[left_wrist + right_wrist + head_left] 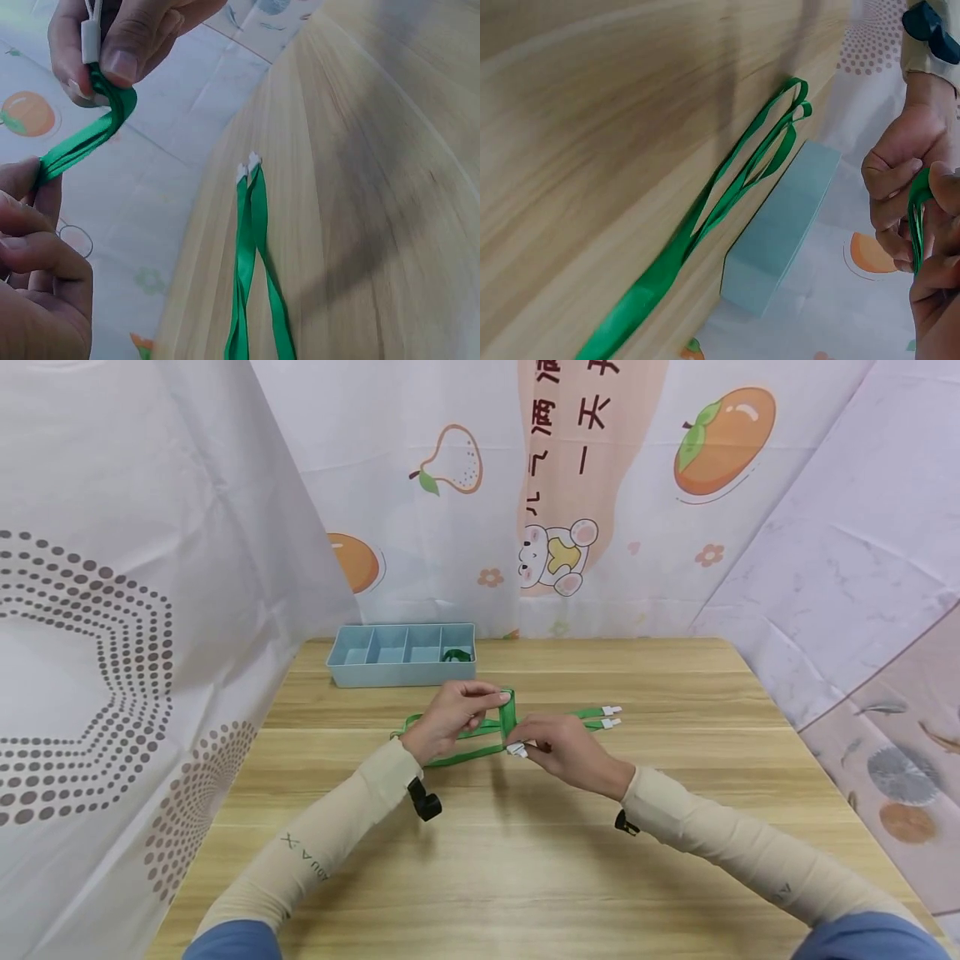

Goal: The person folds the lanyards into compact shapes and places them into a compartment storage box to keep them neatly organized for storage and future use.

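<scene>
A folded green lanyard [507,714] is held above the table between both hands. The left hand [453,714] pinches its upper end between thumb and fingers. At its lower end, the right hand [564,747] grips the strap beside a white clip [91,41] with a thin cord loop. In the left wrist view, the strap spans the short gap between the two hands in several layers. Other green lanyards [244,247] lie stretched on the table behind the hands. Their two white ends [611,717] point right, and their looped ends [799,94] lie to the left.
A light blue tray [405,674] with several compartments stands at the table's back left. Its rightmost compartment holds a coiled green lanyard [456,656]. The wooden table [495,877] meets printed curtains [600,602] at the back and sides.
</scene>
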`<state>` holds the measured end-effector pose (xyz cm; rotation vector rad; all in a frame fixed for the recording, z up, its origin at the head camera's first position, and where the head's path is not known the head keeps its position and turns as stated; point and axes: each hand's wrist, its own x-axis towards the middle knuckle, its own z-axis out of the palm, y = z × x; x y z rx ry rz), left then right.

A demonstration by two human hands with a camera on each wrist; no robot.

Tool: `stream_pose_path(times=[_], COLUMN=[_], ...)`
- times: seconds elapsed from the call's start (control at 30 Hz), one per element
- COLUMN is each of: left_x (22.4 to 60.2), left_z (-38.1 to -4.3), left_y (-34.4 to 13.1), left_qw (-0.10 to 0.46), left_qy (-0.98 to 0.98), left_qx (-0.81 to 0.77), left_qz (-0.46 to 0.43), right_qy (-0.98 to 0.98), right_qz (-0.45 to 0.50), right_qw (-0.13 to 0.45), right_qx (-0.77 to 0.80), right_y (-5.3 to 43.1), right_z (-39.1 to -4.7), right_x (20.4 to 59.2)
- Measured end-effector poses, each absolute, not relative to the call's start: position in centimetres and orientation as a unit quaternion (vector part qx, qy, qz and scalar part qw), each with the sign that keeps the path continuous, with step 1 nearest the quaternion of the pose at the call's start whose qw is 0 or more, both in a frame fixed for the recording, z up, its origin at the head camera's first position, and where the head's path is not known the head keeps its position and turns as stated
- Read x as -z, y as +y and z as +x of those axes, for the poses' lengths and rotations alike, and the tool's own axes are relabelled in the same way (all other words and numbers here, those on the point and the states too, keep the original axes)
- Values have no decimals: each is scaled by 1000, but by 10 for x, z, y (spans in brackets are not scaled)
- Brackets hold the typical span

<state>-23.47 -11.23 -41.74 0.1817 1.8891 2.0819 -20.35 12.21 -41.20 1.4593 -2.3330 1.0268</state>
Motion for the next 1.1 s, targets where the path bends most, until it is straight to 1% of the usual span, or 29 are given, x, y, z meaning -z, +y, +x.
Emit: stream_pose_path(times=[0.1,0.37,0.53,0.8,0.97,1.1], left_x=[416,413,412,413,412,412], left_z=[-234,-226,-222,-219,-217,-217], left_y=[-114,-110,-107,-104,-103,-103], left_qw=[142,66,37,18,31,43], left_qy=[674,724,749,756,745,743], left_qx=[-721,-670,-637,-621,-631,-628], left_qz=[79,150,182,205,216,225], right_qy=[-795,-808,-815,-825,-828,-833], right_qz=[469,401,363,333,324,319], right_qw=[92,110,110,132,137,121], right_qx=[-375,-417,-437,-437,-437,-435], right_y=[124,127,128,130,130,130], right_z=[-204,-213,-216,-218,-219,-220], right_x=[408,400,395,395,396,395])
